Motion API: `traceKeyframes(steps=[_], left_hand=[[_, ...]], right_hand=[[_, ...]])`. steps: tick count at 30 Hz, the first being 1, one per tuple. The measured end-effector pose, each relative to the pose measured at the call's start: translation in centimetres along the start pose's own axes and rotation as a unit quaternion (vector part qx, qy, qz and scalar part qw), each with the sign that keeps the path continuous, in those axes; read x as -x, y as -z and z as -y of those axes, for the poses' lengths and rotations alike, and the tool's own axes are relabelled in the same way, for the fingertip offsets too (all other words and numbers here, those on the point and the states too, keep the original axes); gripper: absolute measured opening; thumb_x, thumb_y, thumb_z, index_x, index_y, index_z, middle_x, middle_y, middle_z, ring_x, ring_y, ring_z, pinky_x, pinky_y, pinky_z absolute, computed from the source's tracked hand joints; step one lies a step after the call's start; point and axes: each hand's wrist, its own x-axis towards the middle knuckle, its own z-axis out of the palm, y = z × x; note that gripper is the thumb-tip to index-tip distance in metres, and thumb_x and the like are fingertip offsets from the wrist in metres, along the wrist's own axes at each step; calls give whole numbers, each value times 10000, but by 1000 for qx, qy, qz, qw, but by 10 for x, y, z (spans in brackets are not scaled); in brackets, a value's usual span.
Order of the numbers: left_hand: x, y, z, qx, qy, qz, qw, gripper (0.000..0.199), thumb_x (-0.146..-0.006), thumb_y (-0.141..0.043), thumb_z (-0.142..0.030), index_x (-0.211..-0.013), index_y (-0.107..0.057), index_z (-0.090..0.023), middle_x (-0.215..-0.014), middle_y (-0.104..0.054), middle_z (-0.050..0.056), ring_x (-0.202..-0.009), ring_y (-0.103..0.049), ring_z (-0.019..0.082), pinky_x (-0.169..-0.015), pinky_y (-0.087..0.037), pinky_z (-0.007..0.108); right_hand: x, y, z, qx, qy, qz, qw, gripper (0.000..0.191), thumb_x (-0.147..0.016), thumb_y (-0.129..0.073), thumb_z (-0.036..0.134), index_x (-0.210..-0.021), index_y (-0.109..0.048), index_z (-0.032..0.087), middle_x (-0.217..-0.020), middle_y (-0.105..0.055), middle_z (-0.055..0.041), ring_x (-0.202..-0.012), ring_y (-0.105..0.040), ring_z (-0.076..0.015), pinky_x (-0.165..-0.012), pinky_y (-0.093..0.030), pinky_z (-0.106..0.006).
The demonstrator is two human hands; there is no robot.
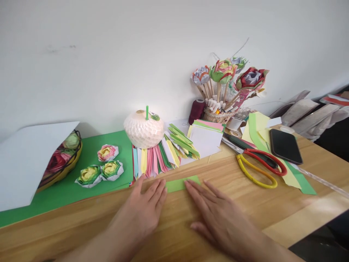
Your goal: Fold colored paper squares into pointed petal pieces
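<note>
A narrow light green paper strip (176, 185) lies flat on the wooden table, between my two hands. My left hand (148, 203) rests palm down, its fingertips at the strip's left end and its fingers spread. From the right, my right hand (211, 205) lies flat with its fingers apart, the fingertips on the strip's right part. Just behind the strip, many folded paper pieces (155, 160) in pink, yellow, white and green lie in a row. A stack of cut paper sheets (207, 140) sits to their right.
Scissors (256, 160) with red and yellow handles and a black phone (285, 146) lie at the right. Three paper flowers (111, 169) sit on green paper (109, 140) at the left. A white foam-covered object (144, 130) and a basket of paper flowers (219, 115) stand by the wall.
</note>
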Motion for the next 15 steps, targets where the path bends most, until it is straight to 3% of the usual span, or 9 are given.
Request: traceKeyframes(steps=[4,7,10,15], left_hand=[[6,-8,2,26,-12,32,999,327,-901,-444,-257,-1153,-632,-167,-1265,-587,122,-1155,-532,239,-1013,-274,517],[13,-22,0,37,14,74,996,399,-853,-506,-311,-1229,-579,-199,-1341,-518,126,-1239,-456,267,-1054,-207,553],[19,-33,-2,37,16,87,995,456,-818,-540,-324,-1260,-553,-216,-1370,-485,129,-1271,-419,288,-1062,-181,572],[16,-28,4,6,2,51,999,381,-855,-497,-256,-1227,-580,-262,-1326,-540,69,-1224,-470,235,-1052,-247,474]], right_hand=[[24,3,-27,52,-14,-26,998,677,-911,-491,328,-1454,-199,48,-1369,-472,-195,-1246,-471,-290,-1019,-406,-514],[20,5,-33,28,-34,-54,998,561,-927,-464,281,-1432,-289,111,-1322,-533,-169,-1218,-505,-265,-1006,-428,-496],[4,3,-32,-8,-108,-85,990,512,-905,-507,297,-1368,-399,105,-1326,-519,-190,-1227,-491,-277,-969,-470,-471],[-14,-2,-27,-56,-98,-113,987,252,-864,-558,203,-1104,-620,156,-1196,-623,-130,-1114,-574,-248,-932,-499,-423]])
